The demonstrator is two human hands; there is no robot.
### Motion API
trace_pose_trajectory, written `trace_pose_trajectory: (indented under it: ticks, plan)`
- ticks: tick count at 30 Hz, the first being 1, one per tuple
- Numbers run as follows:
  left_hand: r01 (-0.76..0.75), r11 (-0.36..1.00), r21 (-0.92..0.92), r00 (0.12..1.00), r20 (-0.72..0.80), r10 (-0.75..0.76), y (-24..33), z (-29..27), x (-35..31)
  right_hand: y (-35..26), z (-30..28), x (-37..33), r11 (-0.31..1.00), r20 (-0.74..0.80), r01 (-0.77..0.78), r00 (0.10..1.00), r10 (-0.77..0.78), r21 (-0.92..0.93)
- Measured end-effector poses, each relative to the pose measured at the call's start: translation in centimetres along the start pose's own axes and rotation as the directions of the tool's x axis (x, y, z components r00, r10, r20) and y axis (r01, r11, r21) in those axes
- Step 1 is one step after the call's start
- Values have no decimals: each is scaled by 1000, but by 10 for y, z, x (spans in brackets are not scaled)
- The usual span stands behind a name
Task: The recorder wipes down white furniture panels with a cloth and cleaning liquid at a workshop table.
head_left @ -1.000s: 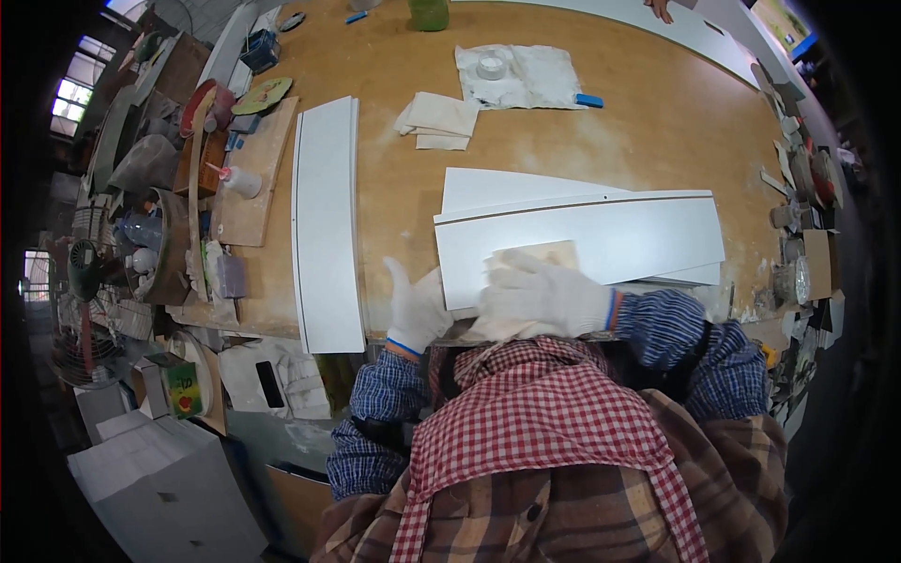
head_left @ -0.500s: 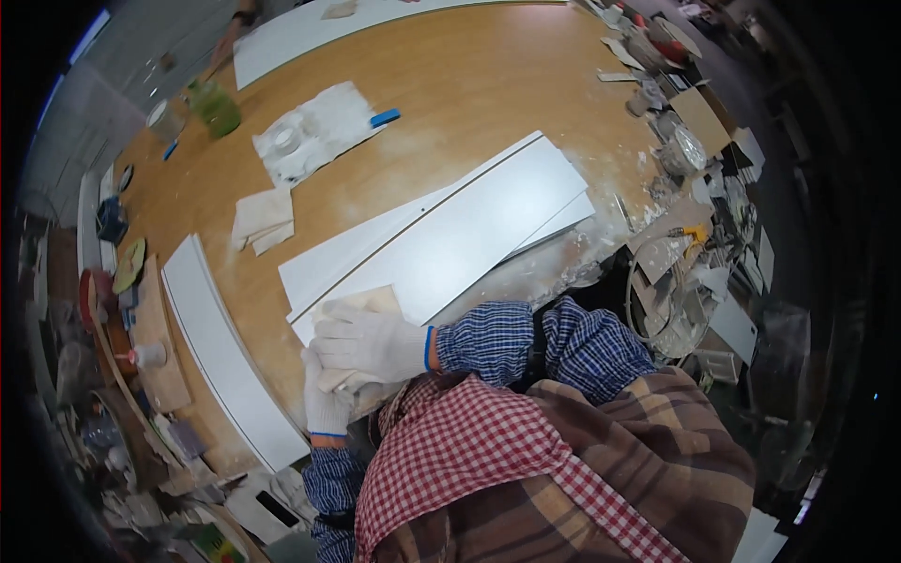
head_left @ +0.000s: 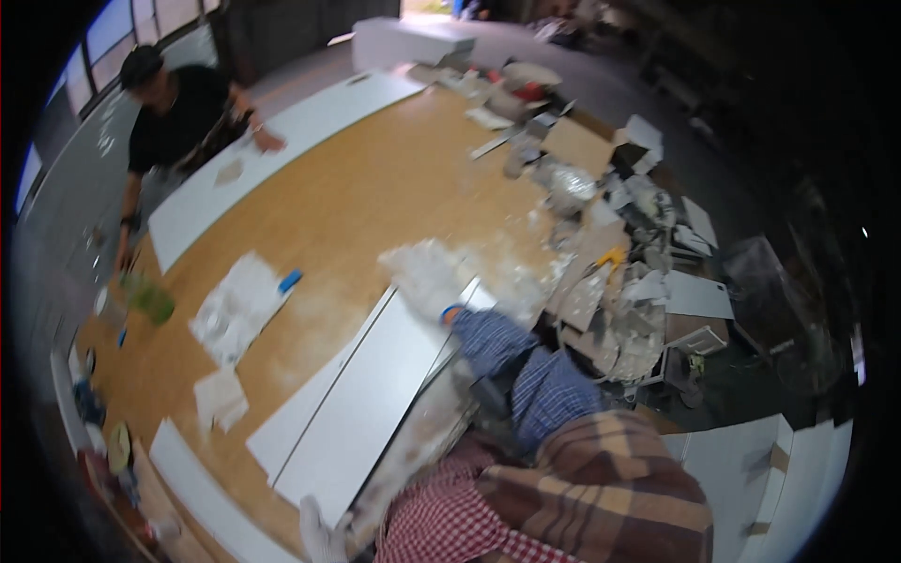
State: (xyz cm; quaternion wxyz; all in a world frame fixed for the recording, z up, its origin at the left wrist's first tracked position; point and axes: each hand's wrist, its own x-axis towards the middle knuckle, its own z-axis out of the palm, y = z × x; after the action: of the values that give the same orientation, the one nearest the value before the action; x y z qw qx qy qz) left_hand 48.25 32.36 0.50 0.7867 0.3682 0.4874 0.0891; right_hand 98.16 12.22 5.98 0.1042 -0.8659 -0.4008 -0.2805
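Two long white panels lie one over the other on the worktable. The upper white panel (head_left: 361, 408) has a dark groove along its length; the lower panel (head_left: 305, 413) sticks out on its left. My left hand (head_left: 322, 533), in a white knit glove, grips the panel's near end, with the thumb and fingers at its edge. Stretched forward, my right hand (head_left: 422, 277) is at the panels' far end, also gloved. Motion smears its fingers, and a cloth under it cannot be made out.
A person (head_left: 178, 113) stands across the wooden table (head_left: 422, 169), one hand on another long white panel (head_left: 291, 145). Scraps and tubs (head_left: 610, 263) pile up on the right. A white cloth (head_left: 235, 305), blue block (head_left: 290, 281), folded cloth (head_left: 221, 399) and green container (head_left: 147, 298) are on the left.
My right hand has moved from the panel's near end to its far end. My left hand stays by the near end. The view has tilted up, bringing the other person into sight.
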Motion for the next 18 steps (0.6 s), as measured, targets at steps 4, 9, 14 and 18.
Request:
trace_pose_trajectory:
  ticks: [4,9,14,18]
  plan:
    - [-243,950,196,968,-13,250,-40,-44,23,-123,-28,6,975,299,-80,954,15,209]
    - [-249,957,148,968,1,252,-30,-34,28,-298,-52,-69,606,-57,298,922,-384,737]
    - [-110,993,-41,993,28,111,-7,-32,27,-324,-35,-89,-47,-86,75,728,-680,996]
    - [36,976,-213,997,74,-21,-5,-36,25,-255,-74,-79,-2,1,-5,533,-846,1000]
